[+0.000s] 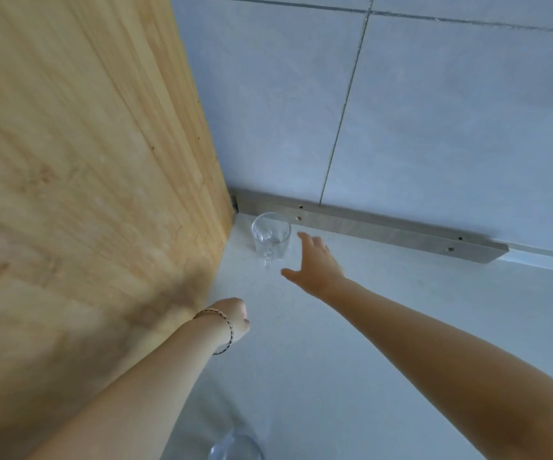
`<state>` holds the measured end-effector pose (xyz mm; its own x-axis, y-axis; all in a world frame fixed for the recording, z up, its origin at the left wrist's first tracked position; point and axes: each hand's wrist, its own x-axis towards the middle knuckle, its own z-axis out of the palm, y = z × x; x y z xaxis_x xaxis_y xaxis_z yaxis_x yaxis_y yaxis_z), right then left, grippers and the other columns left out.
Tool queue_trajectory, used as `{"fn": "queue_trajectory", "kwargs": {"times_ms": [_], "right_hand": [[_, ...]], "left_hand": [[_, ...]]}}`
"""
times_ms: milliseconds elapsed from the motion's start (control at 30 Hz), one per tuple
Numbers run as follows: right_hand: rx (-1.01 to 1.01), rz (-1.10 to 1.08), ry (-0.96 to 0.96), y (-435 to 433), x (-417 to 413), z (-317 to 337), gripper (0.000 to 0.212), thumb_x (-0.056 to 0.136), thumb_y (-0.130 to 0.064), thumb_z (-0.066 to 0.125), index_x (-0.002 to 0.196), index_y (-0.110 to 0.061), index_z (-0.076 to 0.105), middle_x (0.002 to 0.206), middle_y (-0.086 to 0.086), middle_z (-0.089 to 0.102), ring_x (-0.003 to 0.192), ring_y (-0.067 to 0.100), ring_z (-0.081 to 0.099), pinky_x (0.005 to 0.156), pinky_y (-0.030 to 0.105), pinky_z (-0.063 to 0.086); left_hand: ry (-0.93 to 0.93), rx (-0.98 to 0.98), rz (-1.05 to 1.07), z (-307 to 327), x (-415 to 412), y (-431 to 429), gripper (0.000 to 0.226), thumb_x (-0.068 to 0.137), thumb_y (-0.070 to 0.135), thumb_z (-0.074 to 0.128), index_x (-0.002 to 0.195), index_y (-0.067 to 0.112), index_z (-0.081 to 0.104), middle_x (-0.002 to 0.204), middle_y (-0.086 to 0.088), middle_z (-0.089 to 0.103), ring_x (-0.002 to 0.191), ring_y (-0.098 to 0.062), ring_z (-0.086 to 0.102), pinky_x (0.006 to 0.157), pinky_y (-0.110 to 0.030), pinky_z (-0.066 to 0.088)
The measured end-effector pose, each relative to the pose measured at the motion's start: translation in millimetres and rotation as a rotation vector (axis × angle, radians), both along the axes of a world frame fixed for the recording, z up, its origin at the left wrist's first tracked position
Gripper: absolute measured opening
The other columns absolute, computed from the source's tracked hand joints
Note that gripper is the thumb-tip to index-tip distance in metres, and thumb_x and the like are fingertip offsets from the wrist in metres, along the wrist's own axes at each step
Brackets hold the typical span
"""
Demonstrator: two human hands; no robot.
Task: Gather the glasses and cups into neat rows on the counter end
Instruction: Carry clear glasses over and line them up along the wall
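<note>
A clear glass cup (271, 236) with a small handle stands upright in the far corner of the white counter (384, 327), close to the wooden panel and the metal strip. My right hand (316, 262) hovers just right of it, fingers spread, holding nothing and not touching the glass. My left hand (232, 318), with a braided bracelet on the wrist, rests curled near the wooden panel; its fingers are hidden from view. Another clear glass (235, 448) shows partly at the bottom edge.
A tall wooden panel (85, 194) walls off the counter's left side. Grey wall tiles (434, 111) rise behind, with a metal strip (384, 229) along their base. The white counter stretches right and toward me.
</note>
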<state>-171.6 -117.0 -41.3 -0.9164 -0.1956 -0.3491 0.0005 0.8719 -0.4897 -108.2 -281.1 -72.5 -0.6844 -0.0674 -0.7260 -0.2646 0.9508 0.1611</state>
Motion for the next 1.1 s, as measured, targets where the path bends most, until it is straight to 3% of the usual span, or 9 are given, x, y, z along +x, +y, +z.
{"fn": "queue_trajectory", "kwargs": {"times_ms": [133, 267, 367, 433, 533, 633, 800, 900, 1100], "right_hand": [[0.121, 0.094, -0.181, 59, 65, 1, 0.045, 0.090, -0.030, 0.058, 0.131, -0.014, 0.049, 0.134, 0.008, 0.053, 0.126, 0.023, 0.048, 0.104, 0.033, 0.040], [0.199, 0.160, -0.270, 107, 121, 5, 0.034, 0.090, -0.028, 0.055, 0.122, -0.017, 0.057, 0.127, 0.002, 0.059, 0.118, 0.019, 0.055, 0.099, 0.031, 0.044], [0.241, 0.186, -0.274, 130, 147, 8, 0.034, 0.091, -0.029, 0.053, 0.123, -0.019, 0.056, 0.127, 0.001, 0.059, 0.118, 0.018, 0.055, 0.098, 0.030, 0.044], [0.258, 0.198, -0.264, 140, 157, 9, 0.034, 0.091, -0.029, 0.053, 0.124, -0.019, 0.056, 0.128, 0.001, 0.058, 0.119, 0.018, 0.054, 0.099, 0.031, 0.044], [0.257, 0.192, -0.257, 149, 170, 11, 0.034, 0.091, -0.029, 0.052, 0.124, -0.019, 0.055, 0.128, 0.000, 0.058, 0.119, 0.019, 0.054, 0.099, 0.032, 0.045], [0.240, 0.177, -0.252, 157, 182, 12, 0.034, 0.091, -0.028, 0.052, 0.124, -0.019, 0.056, 0.128, 0.001, 0.058, 0.118, 0.019, 0.055, 0.099, 0.032, 0.045], [0.217, 0.129, -0.254, 178, 197, 12, 0.034, 0.091, -0.028, 0.052, 0.124, -0.018, 0.055, 0.129, 0.001, 0.058, 0.119, 0.019, 0.054, 0.099, 0.031, 0.044], [0.211, 0.087, -0.257, 193, 199, 12, 0.033, 0.092, -0.028, 0.051, 0.123, -0.018, 0.056, 0.128, 0.001, 0.058, 0.119, 0.018, 0.054, 0.097, 0.030, 0.044], [0.229, -0.027, -0.266, 216, 178, 14, 0.033, 0.091, -0.029, 0.050, 0.123, -0.020, 0.055, 0.128, 0.000, 0.058, 0.119, 0.019, 0.054, 0.097, 0.031, 0.044]], "left_hand": [[0.072, -0.005, -0.023, 23, 31, 12, 0.033, 0.090, 0.014, 0.042, 0.060, 0.025, 0.033, 0.072, 0.003, 0.033, 0.070, -0.018, 0.037, 0.054, -0.022, 0.024], [0.102, 0.014, 0.001, 45, 77, 25, 0.036, 0.088, 0.015, 0.043, 0.058, 0.026, 0.027, 0.067, 0.005, 0.027, 0.055, -0.010, 0.025, 0.051, -0.022, 0.017], [0.067, -0.038, 0.034, 68, 118, 40, 0.016, 0.090, 0.033, 0.043, 0.082, 0.019, 0.045, 0.085, -0.001, 0.045, 0.076, -0.019, 0.043, 0.064, -0.027, 0.033], [-0.037, -0.098, 0.069, 74, 146, 50, 0.045, 0.085, 0.051, 0.044, 0.113, 0.016, 0.046, 0.105, -0.004, 0.053, 0.091, -0.023, 0.051, 0.075, -0.029, 0.039], [-0.076, -0.213, 0.073, 67, 181, 60, 0.077, 0.076, 0.062, 0.050, 0.138, 0.024, 0.026, 0.136, -0.006, 0.035, 0.115, -0.028, 0.052, 0.090, -0.036, 0.048], [0.040, -0.237, 0.139, 57, 200, 68, 0.074, 0.079, 0.052, 0.057, 0.138, 0.028, 0.020, 0.136, -0.008, 0.029, 0.112, -0.031, 0.053, 0.082, -0.035, 0.047], [0.135, -0.221, 0.218, 52, 203, 72, 0.068, 0.077, 0.046, 0.063, 0.131, 0.027, 0.028, 0.130, -0.009, 0.032, 0.109, -0.032, 0.052, 0.080, -0.034, 0.048], [0.133, -0.224, 0.109, 64, 183, 80, 0.066, 0.073, 0.042, 0.065, 0.128, 0.029, 0.033, 0.126, -0.007, 0.034, 0.099, -0.030, 0.056, 0.071, -0.030, 0.045], [0.305, -0.178, -0.130, 99, 91, 116, 0.064, 0.071, 0.040, 0.067, 0.125, 0.030, 0.035, 0.124, -0.006, 0.036, 0.086, -0.030, 0.052, 0.073, -0.030, 0.041]]}}
